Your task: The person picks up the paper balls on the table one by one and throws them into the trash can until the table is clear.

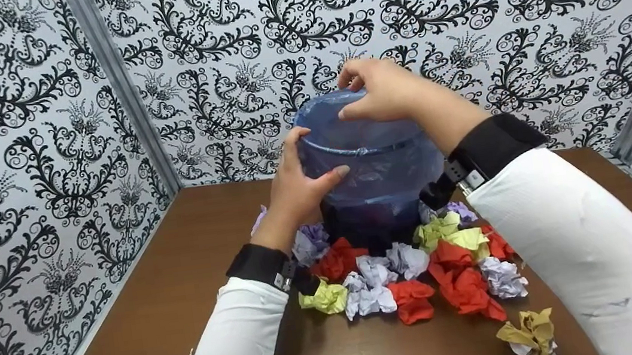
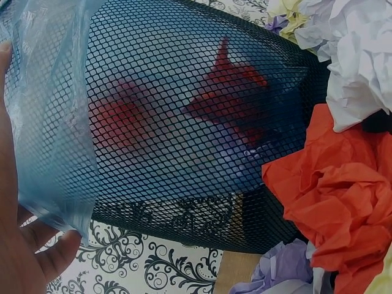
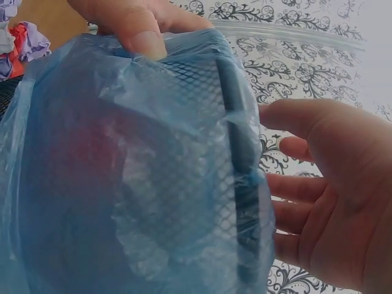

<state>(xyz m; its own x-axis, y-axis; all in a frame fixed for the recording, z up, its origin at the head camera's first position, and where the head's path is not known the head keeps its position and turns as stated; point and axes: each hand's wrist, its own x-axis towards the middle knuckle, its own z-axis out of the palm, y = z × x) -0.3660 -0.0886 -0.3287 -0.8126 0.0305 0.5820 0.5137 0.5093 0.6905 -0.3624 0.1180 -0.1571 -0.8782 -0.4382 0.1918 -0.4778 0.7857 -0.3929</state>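
Observation:
In the middle of the head view is a black mesh bin (image 2: pixel 153 37) lined with a translucent blue plastic bag (image 1: pixel 376 173). The bag folds over its rim. Red and pale crumpled paper shows through the mesh in the left wrist view. My left hand (image 1: pixel 298 182) grips the lined rim on the left side, thumb on the outside front. Over the opening is my right hand (image 1: pixel 387 93), thumb and fingers spread apart and gently bent. In the right wrist view the right hand's fingers (image 3: pixel 294 214) are largely straight, tips partly hidden behind the rim.
Crumpled red paper (image 1: pixel 409 301), white paper (image 1: pixel 407 260), yellow paper (image 1: pixel 324 297) and purple paper (image 1: pixel 462 214) lie around the bin's base on the brown table (image 1: pixel 158 317). A tan ball (image 1: pixel 527 329) lies nearer the front right. Patterned walls (image 1: pixel 209 94) stand behind and beside the table.

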